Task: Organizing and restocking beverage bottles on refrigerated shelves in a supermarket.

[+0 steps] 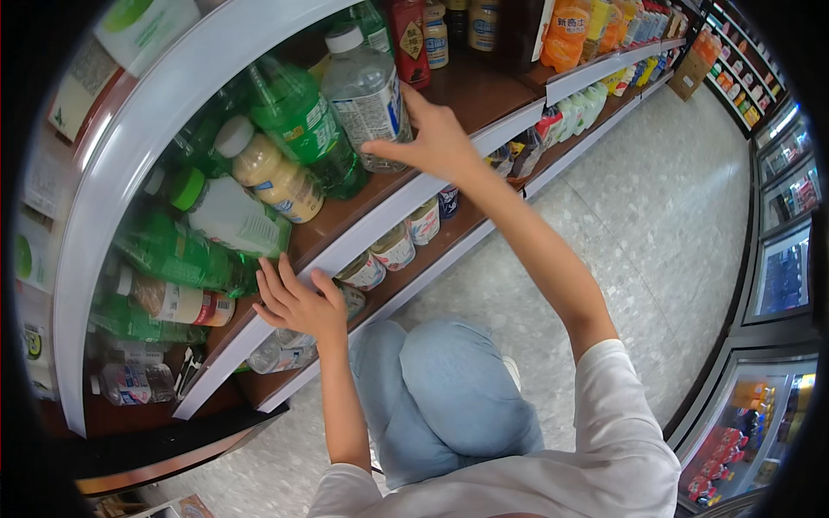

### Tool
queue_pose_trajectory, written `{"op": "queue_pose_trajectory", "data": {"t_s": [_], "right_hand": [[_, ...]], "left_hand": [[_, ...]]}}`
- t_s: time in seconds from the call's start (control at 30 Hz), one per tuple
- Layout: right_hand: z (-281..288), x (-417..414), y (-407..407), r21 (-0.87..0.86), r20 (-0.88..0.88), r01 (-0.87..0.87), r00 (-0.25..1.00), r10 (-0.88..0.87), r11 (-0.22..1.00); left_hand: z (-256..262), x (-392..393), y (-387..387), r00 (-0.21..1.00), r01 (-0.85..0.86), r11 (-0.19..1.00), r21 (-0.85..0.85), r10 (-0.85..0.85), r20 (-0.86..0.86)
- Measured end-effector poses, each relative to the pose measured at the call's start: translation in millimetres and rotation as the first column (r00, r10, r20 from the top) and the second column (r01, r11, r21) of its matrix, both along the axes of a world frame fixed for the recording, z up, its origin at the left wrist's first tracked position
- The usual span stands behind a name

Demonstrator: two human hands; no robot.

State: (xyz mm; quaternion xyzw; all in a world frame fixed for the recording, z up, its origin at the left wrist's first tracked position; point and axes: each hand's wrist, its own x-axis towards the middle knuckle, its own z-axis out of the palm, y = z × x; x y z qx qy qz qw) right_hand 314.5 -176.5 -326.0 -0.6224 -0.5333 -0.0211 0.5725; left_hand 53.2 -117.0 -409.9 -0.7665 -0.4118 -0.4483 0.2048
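My right hand (432, 139) is around the right side of a transparent plastic bottle (366, 107) with a white cap. Its thumb lies across the bottle's lower front, and the bottle stands on the brown shelf. My left hand (304, 299) is spread at the shelf's white front edge (363, 236), fingertips by the base of a white bottle with a green cap (227, 213). Between the hands are a large green soda bottle (301, 123) and a cream-coloured bottle with a white cap (275, 171). Green bottles (188, 256) lean behind my left fingers.
Another white-edged shelf (123, 162) curves above these bottles. Several labelled jars (392, 246) stand on the shelf below. Orange drink bottles (567, 32) fill the shelf farther along. Glass-door coolers (745, 421) line the right side of the grey floor (622, 213). My bent knees (447, 388) are near the lower shelf.
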Motion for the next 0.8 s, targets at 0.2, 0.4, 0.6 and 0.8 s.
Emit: {"op": "queue_pose_trajectory", "data": {"t_s": [0.2, 0.4, 0.6, 0.8], "right_hand": [[-1.7, -22.4, -8.8, 0.072, 0.038, 0.212, 0.976, -0.215, 0.975], [27.9, 54.3, 13.8, 0.364, -0.261, 0.385, 0.916, -0.304, 0.848], [1.0, 172.8, 72.8, 0.033, -0.196, 0.491, 0.857, -0.476, 0.871], [-3.5, 188.2, 76.8, -0.334, -0.06, 0.358, 0.915, -0.399, 0.872]], "left_hand": [[-3.7, -2.1, 3.6, 1.0, 0.002, 1.0, 0.016, -0.002, -0.009], [-4.1, -1.7, 9.7, 1.0, -0.004, 0.999, 0.045, 0.003, 0.007], [-5.1, 2.1, 5.1, 1.0, 0.006, 0.997, 0.076, -0.004, -0.02], [-9.2, -5.4, 8.9, 0.999, -0.016, 0.995, 0.094, 0.02, -0.046]]}}
